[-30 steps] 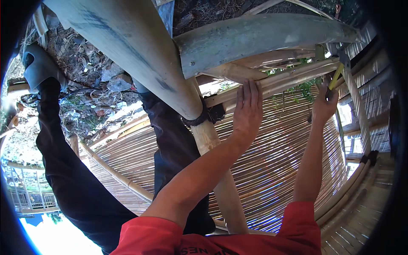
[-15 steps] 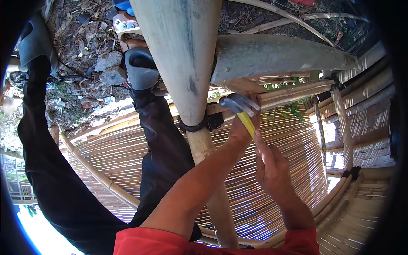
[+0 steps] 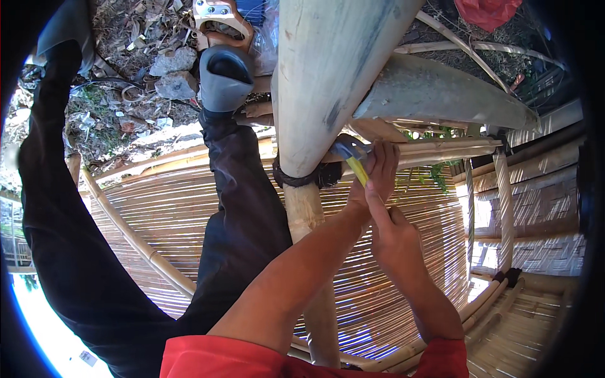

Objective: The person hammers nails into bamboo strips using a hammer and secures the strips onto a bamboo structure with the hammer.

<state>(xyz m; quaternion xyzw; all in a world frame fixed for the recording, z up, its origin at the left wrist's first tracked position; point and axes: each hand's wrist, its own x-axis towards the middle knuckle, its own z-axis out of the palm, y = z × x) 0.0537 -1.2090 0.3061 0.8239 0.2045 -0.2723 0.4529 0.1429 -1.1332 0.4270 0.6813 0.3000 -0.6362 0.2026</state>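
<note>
In my right hand (image 3: pixel 394 236) is a claw hammer (image 3: pixel 357 170) with a yellow handle; the thumb lies along the handle. The metal head is beside a dark rope lashing (image 3: pixel 324 174), blurred and partly behind my left hand. My left hand (image 3: pixel 380 170) is at the horizontal bamboo rail (image 3: pixel 444 150), just right of the hammer head. Its fingers are curled; whatever is in them is hidden. A thick pale bamboo post (image 3: pixel 331 75) rises beside the hands, its lower end meeting a thinner pole (image 3: pixel 302 208) at the lashing.
A large grey-green bamboo pole (image 3: pixel 447 91) slants off right behind the post. Below spreads a slatted bamboo surface (image 3: pixel 403 271). My dark-trousered legs extend left; near one grey boot (image 3: pixel 225 82) lie a wooden-handled saw (image 3: pixel 220 25) and stones (image 3: pixel 176 85). A red plastic bag (image 3: pixel 488 11) lies at the far right.
The hammer head has moved down and left, closer to the lashing. My view has shifted, so the post stands farther right. Both hands stay close together.
</note>
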